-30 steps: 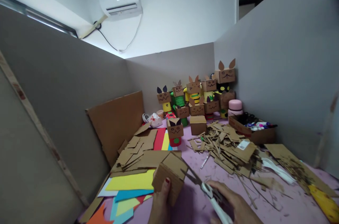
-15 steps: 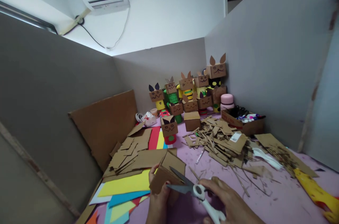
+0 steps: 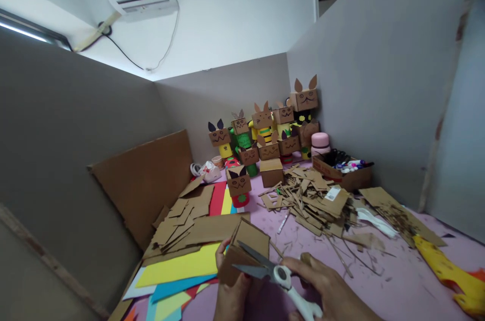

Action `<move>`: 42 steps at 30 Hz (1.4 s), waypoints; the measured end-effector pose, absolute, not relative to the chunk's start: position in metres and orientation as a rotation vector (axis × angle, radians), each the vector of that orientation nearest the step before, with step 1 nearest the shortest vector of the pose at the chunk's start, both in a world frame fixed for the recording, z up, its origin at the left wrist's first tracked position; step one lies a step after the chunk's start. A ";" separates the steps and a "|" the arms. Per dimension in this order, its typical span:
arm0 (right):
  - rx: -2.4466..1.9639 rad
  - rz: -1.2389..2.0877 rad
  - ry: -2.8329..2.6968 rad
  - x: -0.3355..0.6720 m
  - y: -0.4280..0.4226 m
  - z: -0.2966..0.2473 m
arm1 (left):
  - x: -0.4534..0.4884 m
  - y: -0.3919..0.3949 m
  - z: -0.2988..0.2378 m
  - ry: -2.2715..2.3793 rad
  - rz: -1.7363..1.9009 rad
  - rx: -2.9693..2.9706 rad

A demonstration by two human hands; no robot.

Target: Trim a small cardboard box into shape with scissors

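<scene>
Near the bottom centre, my left hand (image 3: 235, 293) grips a small brown cardboard box (image 3: 253, 240), thumb on the near side and fingers behind its left edge. My right hand (image 3: 322, 280) is closed around the white handles of a pair of scissors (image 3: 282, 275). Their grey blades are spread apart and point left across the box's near face. Whether an edge of the cardboard lies between the blades, I cannot tell. Part of the box's lower side is hidden behind the blades and my left hand.
Coloured paper sheets (image 3: 178, 266) and cut cardboard pieces (image 3: 189, 212) lie at left. Cardboard scraps (image 3: 314, 199) are heaped right of centre. Cardboard-headed figures (image 3: 238, 184) stand behind. An open box of markers (image 3: 343, 172) and a yellow cloth-like item (image 3: 447, 275) are at right.
The view has shifted slightly, so the background sits a little further left. The box and my left hand have moved slightly right and down in the picture. The scissors stay spread.
</scene>
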State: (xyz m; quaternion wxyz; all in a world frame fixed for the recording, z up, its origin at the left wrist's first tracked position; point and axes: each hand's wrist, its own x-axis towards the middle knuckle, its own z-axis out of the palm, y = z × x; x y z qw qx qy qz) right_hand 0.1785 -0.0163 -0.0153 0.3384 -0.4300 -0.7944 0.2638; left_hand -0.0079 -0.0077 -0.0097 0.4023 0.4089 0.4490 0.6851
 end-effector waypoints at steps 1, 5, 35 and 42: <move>-1.140 0.662 -2.086 0.179 -0.017 -0.014 | -0.008 -0.007 -0.010 1.146 1.732 1.034; -1.183 0.622 -2.143 0.182 -0.019 -0.005 | -0.009 -0.006 -0.014 1.191 1.720 1.041; -1.157 0.541 -2.107 0.183 -0.018 -0.014 | -0.015 -0.008 -0.012 1.141 1.648 1.109; -1.128 0.394 -2.198 0.188 -0.015 -0.016 | -0.013 -0.008 -0.010 1.188 1.704 1.098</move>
